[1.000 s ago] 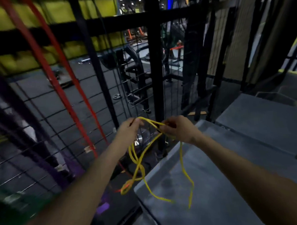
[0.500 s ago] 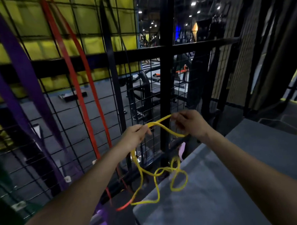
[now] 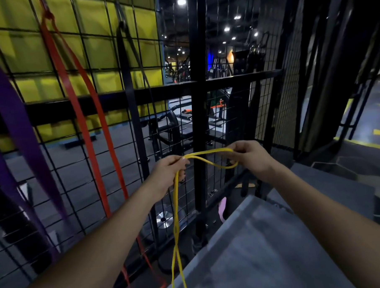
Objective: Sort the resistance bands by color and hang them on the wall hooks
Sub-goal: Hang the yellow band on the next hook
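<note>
Since half a second ago the yellow band (image 3: 176,212) has pulled out of its loose tangle: its hanging loops now fall as two nearly straight strands from the left hand down to the bottom edge of the frame, crossing once on the way. Both hands have risen slightly and drawn a little further apart.

No bins or boxes show; the only holder is the black wire grid panel (image 3: 124,159) filling the left and centre, and on it hang a purple band (image 3: 18,121) at far left, a red band (image 3: 90,135) beside it, and a black band (image 3: 130,98) from high in the upper centre.

The left hand (image 3: 167,173), at centre frame, is curled closed, pinching the yellow band between thumb and fingertips where the strands bend downward. The right hand (image 3: 249,157), just right of centre, is likewise curled round the band's other end, fingers folded over it. Between the two hands the band stretches as a flat, narrow loop in front of a black upright post (image 3: 198,78). A grey padded platform (image 3: 265,249) fills the lower right beneath the right forearm.
</note>
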Tool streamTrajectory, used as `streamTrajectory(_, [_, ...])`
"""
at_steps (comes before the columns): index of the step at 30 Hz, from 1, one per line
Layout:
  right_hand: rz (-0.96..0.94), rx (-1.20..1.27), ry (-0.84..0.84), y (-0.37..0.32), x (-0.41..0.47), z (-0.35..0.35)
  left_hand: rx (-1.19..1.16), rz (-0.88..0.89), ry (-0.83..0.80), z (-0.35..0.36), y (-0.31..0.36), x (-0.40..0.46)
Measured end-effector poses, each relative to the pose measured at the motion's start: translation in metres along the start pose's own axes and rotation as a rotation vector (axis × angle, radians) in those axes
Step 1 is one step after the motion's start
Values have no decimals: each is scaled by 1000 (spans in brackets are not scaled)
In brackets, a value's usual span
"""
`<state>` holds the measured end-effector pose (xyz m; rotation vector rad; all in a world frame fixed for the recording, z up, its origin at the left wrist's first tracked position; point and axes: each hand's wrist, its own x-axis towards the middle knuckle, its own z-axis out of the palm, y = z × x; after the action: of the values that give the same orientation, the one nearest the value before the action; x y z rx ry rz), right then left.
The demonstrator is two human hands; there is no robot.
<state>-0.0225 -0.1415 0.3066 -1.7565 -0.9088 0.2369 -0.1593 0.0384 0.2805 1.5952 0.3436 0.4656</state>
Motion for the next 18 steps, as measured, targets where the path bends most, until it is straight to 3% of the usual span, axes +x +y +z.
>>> streamTrajectory(5, [-59,146,23,-28,7,-5,193,-34,-118,9,12,10])
streamTrajectory(12, [-216,-353,-95,-66,32,17,183,91,-234,24,56,19])
streamTrajectory(15, [-234,-228,-8,-71,39,14,160,115,-159,13,72,19])
streamTrajectory(18, [-194,-122,-71,-58,40,10,104,181,-5,-2,87,22])
